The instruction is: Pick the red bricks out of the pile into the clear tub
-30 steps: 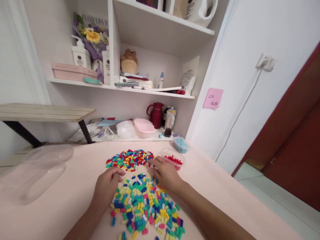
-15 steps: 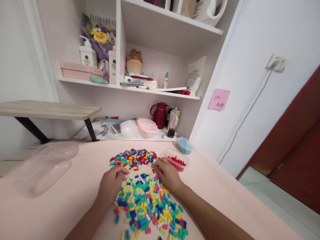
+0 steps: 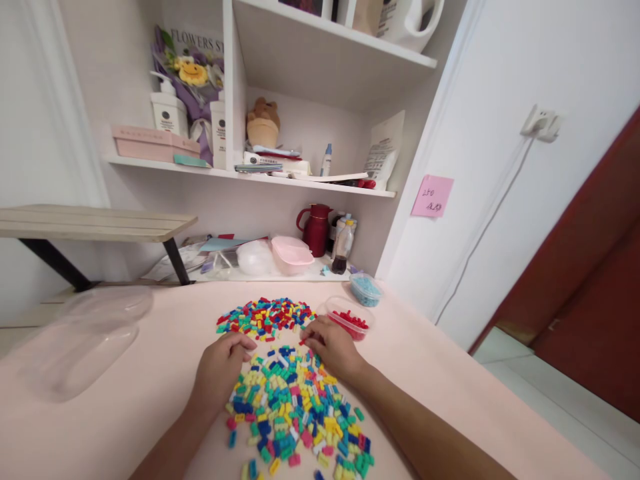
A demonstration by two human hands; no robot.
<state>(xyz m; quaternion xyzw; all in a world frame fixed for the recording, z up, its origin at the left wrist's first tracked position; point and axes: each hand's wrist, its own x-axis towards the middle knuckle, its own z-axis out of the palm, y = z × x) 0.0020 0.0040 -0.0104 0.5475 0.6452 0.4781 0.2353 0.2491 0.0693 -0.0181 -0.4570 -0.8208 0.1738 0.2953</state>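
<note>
My right hand (image 3: 334, 347) is low over the table with its fingers bent together, and a small red toy brick (image 3: 302, 343) shows at the fingertips. Just beyond it is a clear tub (image 3: 371, 320) with red bricks (image 3: 350, 319) in it. On the left, my left hand (image 3: 223, 363) rests on the table, fingers curled in and nothing showing between them. A far pile of mixed toy bricks (image 3: 267, 316), with many red ones, spreads beyond both hands. Nearer me lies a larger pile of green, yellow, blue and pink bricks (image 3: 295, 407), partly between my forearms.
A second tub with light blue pieces (image 3: 365, 291) stands at the table's back right. Clear empty containers (image 3: 85, 347) lie on the left, near a small wooden stand (image 3: 95, 223). Behind the table are a pink bowl (image 3: 292, 255), a red jug (image 3: 315, 230) and a bottle (image 3: 343, 247).
My right hand has drawn back slightly from the far pile, and a red brick now shows apart from it at the fingertips. My left hand stays in place; the view has shifted slightly.
</note>
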